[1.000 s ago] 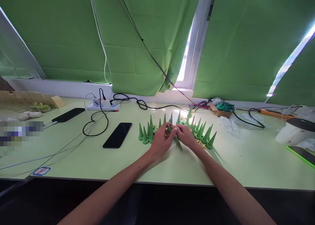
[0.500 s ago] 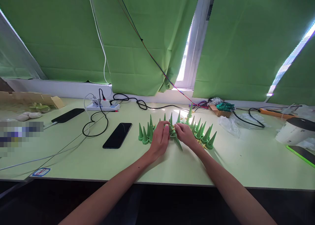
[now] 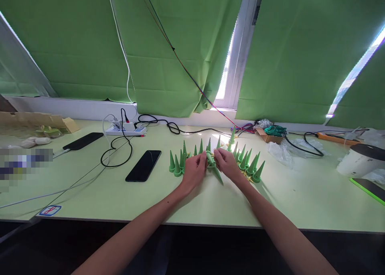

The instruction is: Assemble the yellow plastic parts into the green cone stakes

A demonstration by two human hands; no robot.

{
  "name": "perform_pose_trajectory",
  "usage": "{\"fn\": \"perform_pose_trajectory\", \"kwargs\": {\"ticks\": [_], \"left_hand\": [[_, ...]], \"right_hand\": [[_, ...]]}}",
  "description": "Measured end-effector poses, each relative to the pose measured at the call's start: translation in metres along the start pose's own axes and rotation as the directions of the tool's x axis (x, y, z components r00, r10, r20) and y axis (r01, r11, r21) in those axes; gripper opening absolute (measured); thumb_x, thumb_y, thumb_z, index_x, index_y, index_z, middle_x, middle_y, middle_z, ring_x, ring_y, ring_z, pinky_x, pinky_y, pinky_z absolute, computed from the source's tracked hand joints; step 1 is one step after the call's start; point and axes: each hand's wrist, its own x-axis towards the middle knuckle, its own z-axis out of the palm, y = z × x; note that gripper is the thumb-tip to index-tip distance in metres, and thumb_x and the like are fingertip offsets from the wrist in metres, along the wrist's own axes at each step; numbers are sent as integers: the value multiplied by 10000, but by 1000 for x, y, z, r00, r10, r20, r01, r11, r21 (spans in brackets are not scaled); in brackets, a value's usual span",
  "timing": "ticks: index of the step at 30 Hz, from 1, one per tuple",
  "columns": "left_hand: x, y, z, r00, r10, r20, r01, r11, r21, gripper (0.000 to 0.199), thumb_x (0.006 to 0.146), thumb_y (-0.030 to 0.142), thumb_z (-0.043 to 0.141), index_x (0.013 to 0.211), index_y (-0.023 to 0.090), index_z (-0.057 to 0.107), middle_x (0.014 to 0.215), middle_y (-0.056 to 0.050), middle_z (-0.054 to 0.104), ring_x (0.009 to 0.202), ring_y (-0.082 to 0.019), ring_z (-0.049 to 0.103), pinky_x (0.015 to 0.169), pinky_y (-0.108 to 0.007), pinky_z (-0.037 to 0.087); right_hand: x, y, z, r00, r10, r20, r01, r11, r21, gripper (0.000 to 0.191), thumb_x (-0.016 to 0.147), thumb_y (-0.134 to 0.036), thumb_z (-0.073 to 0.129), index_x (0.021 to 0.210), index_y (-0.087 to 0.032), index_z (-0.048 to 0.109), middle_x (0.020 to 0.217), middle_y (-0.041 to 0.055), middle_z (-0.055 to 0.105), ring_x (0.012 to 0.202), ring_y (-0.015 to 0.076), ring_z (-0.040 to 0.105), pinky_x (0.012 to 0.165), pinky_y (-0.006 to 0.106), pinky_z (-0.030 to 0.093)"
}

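Several green cones (image 3: 258,174) with round bases stand on the pale green table (image 3: 288,199), with small yellowish pieces among them. My left hand (image 3: 195,170) has its fingertips pinched at the left side of a small green piece (image 3: 210,158). My right hand (image 3: 226,162) pinches at the right side of the same piece, close to the left fingertips. Just below the fingers a green cone (image 3: 217,174) lies slanted, its tip pointing down and right. The fingers partly hide the pieces between the hands.
A black phone (image 3: 143,165) lies left of the cones, with a power strip (image 3: 126,129) and looping cables behind. To the right are plastic bags (image 3: 279,153), a small cardboard box (image 3: 268,136) and a white cylinder (image 3: 361,160).
My left hand's fingers have curled in and down into a pinch, showing more of the green piece between the hands. The right hand has barely shifted.
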Motion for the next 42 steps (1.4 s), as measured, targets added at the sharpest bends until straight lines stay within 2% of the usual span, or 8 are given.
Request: {"fn": "perform_pose_trajectory", "kwargs": {"ticks": [7,11,21,25,29,34,42], "left_hand": [[1,-3,0,994,-82,78,84,996,-27,564,925,524,374,499,176,504,411,19,449,446,-124,454,505,-259,353],[1,-3,0,991,-89,100,90,996,-14,562,911,548,387,502,178,492,417,16,464,443,-125,459,494,-256,356],[2,0,1,998,-18,60,15,999,50,548,909,577,394,532,179,383,467,34,385,466,-101,362,487,-262,279],[1,0,2,998,12,58,-17,995,96,532,925,549,381,549,174,416,491,29,387,489,-103,339,496,-267,263],[0,-1,2,997,52,64,-61,988,142,518,935,540,362,589,175,484,521,16,424,506,-115,355,502,-271,266],[0,-1,4,994,100,49,-108,975,192,493,927,531,391,577,186,425,535,23,408,508,-116,363,505,-268,280],[-1,-2,4,990,113,89,-129,972,194,427,921,492,440,623,187,430,570,34,422,505,-107,378,516,-267,304]], "right_hand": [[0,1,-1,1000,-9,14,9,1000,-9,408,945,-483,425,644,-214,361,512,-57,383,470,98,354,481,245,294],[0,2,-1,1000,-22,18,23,1000,-13,408,950,-481,419,646,-213,365,514,-56,385,473,98,357,482,243,298],[0,0,-1,1000,-6,22,7,1000,-26,428,947,-494,407,626,-218,342,503,-56,368,462,99,358,468,248,298],[0,1,-1,1000,0,19,1,1000,-19,420,949,-482,403,625,-219,348,501,-55,366,461,100,351,463,249,289],[0,2,-1,1000,11,10,-11,1000,-17,425,946,-486,398,619,-221,342,492,-54,358,459,104,352,459,251,284],[1,5,-1,1000,29,-11,-29,1000,-1,424,941,-474,402,610,-222,320,489,-56,337,459,105,342,455,249,280],[2,8,-2,999,49,-21,-47,997,68,402,924,-421,418,589,-225,312,490,-59,306,453,102,330,449,250,286]]}}
